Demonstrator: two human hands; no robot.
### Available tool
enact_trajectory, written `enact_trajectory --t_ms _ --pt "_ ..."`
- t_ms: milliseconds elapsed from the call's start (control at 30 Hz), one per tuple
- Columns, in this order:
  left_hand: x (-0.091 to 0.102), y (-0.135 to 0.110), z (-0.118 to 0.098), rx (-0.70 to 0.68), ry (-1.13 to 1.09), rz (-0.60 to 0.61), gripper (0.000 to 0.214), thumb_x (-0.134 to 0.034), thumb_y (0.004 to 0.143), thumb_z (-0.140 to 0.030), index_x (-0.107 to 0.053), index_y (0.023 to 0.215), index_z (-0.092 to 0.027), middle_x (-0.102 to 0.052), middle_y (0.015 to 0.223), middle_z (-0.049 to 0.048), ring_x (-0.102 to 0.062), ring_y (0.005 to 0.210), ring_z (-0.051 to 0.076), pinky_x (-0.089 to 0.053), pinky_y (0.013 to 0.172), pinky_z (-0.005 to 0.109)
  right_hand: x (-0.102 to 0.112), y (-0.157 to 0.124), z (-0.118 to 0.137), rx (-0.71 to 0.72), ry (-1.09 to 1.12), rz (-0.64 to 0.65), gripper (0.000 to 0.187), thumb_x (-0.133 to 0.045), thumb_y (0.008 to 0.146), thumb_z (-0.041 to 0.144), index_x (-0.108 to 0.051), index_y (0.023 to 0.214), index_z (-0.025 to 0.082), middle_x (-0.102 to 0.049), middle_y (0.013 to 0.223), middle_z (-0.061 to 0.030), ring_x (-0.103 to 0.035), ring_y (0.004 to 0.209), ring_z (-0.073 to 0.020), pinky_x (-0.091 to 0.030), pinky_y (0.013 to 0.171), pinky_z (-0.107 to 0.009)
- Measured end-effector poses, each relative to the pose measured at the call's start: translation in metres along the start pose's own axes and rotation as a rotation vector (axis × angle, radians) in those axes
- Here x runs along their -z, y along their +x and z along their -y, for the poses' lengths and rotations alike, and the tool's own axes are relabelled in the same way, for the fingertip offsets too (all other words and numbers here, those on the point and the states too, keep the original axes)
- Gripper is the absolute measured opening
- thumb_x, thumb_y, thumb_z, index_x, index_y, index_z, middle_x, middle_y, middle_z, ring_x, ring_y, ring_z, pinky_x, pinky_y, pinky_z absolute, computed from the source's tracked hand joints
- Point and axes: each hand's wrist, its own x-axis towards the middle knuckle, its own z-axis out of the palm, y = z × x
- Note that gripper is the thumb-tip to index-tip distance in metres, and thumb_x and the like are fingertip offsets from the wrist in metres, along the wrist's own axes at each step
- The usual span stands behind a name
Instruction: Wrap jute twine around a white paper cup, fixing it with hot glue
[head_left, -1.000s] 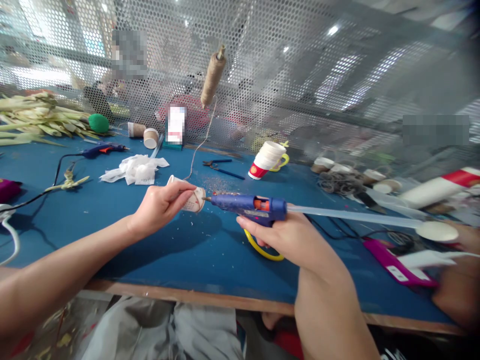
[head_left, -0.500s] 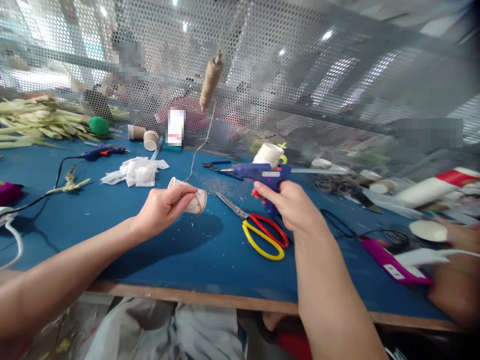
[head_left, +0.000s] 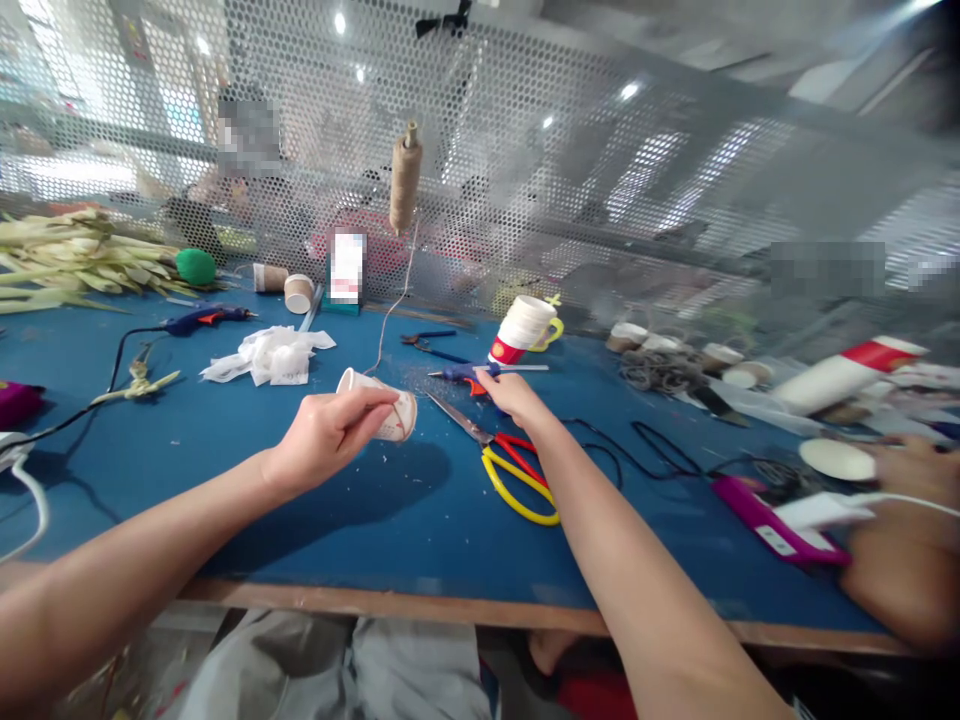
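Two hands apart over blue worktop (head_left: 187, 400). Left hand (head_left: 330, 435) clamped on paper cup (head_left: 390, 408), held off the surface at centre, tipped sideways, base toward 3 o'clock, probably to keep that end facing the glue gun (head_left: 457, 372). Right hand (head_left: 510, 392) laid on gun, flat at 1 o'clock of cup, scissors (head_left: 487, 438) at its 6; grip unreadable.

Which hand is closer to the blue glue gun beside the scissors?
Right. The right hand rests on the blue plastic glue gun; the left hand is to its left, holding a white paper cup.
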Motion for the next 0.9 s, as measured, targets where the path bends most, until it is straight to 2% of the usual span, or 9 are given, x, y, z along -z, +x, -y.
enact_trajectory --t_ms 133,233,300,367,400,467,600,700,900 --pt "0.001 0.001 -0.005 -0.06 0.007 -0.021 0.015 -0.047 0.084 -0.017 -0.059 0.091 -0.012 -0.07 0.074 0.0046 -0.063 0.058 0.008 -0.048 0.055 0.014 0.004 -0.009 0.013 0.036 -0.111 -0.061 0.021 -0.059 0.074 0.029 -0.065 0.072 0.009 -0.061 0.098 -0.0231 -0.046 0.111 -0.0349 -0.035 0.085 -0.04" --pt "0.0 0.0 -0.007 -0.091 0.004 -0.009 0.015 -0.047 0.084 -0.017 -0.059 0.091 -0.012 -0.069 0.071 0.0041 -0.062 0.056 0.007 -0.048 0.053 0.014 0.003 -0.033 0.033 0.138 -0.084 0.037 0.033 -0.053 0.078 0.041 -0.068 0.077 0.012 -0.063 0.099 -0.0181 -0.05 0.106 -0.0301 -0.036 0.086 -0.037" --pt "0.0 -0.001 -0.009 -0.121 -0.004 0.009 0.014 -0.048 0.083 -0.017 -0.059 0.091 -0.013 -0.068 0.067 0.0026 -0.06 0.053 0.007 -0.047 0.052 0.014 0.0 -0.054 0.049 0.236 0.007 0.221 0.046 -0.041 0.081 0.053 -0.07 0.075 0.019 -0.068 0.09 -0.0083 -0.059 0.09 -0.0206 -0.041 0.079 -0.03" --pt "-0.001 -0.002 -0.011 -0.16 -0.015 0.039 0.013 -0.049 0.083 -0.017 -0.058 0.092 -0.014 -0.067 0.064 0.0014 -0.06 0.052 0.007 -0.047 0.052 0.015 -0.004 -0.074 0.061 0.363 0.315 0.672 0.062 -0.028 0.082 0.062 -0.071 0.074 0.017 -0.068 0.087 -0.0082 -0.059 0.085 -0.0187 -0.042 0.079 -0.031" --pt "-0.001 -0.003 -0.012 -0.183 -0.022 0.058 0.013 -0.049 0.083 -0.017 -0.058 0.092 -0.014 -0.067 0.065 0.0013 -0.06 0.053 0.008 -0.047 0.052 0.015 -0.006 -0.082 0.066 0.385 0.409 0.812 0.064 -0.028 0.08 0.065 -0.071 0.074 0.017 -0.068 0.084 -0.0074 -0.059 0.083 -0.0181 -0.042 0.078 -0.031" --pt "-0.002 -0.005 -0.014 -0.216 -0.036 0.099 0.013 -0.049 0.083 -0.016 -0.057 0.093 -0.014 -0.069 0.069 0.0025 -0.062 0.057 0.008 -0.048 0.056 0.015 -0.009 -0.095 0.071 0.399 0.581 0.952 0.057 -0.038 0.076 0.065 -0.07 0.076 0.018 -0.067 0.081 -0.0057 -0.058 0.08 -0.0165 -0.042 0.076 -0.031" --pt "-0.003 -0.007 -0.014 -0.185 -0.083 0.145 0.015 -0.048 0.084 -0.015 -0.057 0.096 -0.014 -0.071 0.081 0.0047 -0.064 0.065 0.009 -0.049 0.061 0.016 -0.01 -0.106 0.072 0.33 0.866 0.81 0.022 -0.07 0.063 0.037 -0.066 0.074 0.019 -0.065 0.079 -0.0007 -0.056 0.071 -0.0108 -0.042 0.072 -0.027" --pt "-0.003 -0.006 -0.014 -0.031 -0.158 0.181 0.016 -0.047 0.084 -0.017 -0.058 0.095 -0.014 -0.071 0.082 0.0041 -0.064 0.065 0.009 -0.049 0.061 0.016 -0.007 -0.11 0.071 0.31 0.963 0.722 0.013 -0.071 0.062 0.025 -0.063 0.068 0.017 -0.063 0.076 -0.0002 -0.055 0.071 -0.0103 -0.041 0.073 -0.027" --pt "-0.004 -0.003 -0.018 0.369 -0.357 0.182 0.025 -0.047 0.084 -0.029 -0.059 0.1 -0.014 -0.07 0.083 0.0046 -0.063 0.066 0.011 -0.049 0.058 0.018 -0.001 -0.111 0.07 0.363 1.047 0.492 0.01 -0.066 0.067 0.026 -0.06 0.067 0.018 -0.061 0.072 0.0005 -0.053 0.069 -0.0092 -0.041 0.074 -0.028"
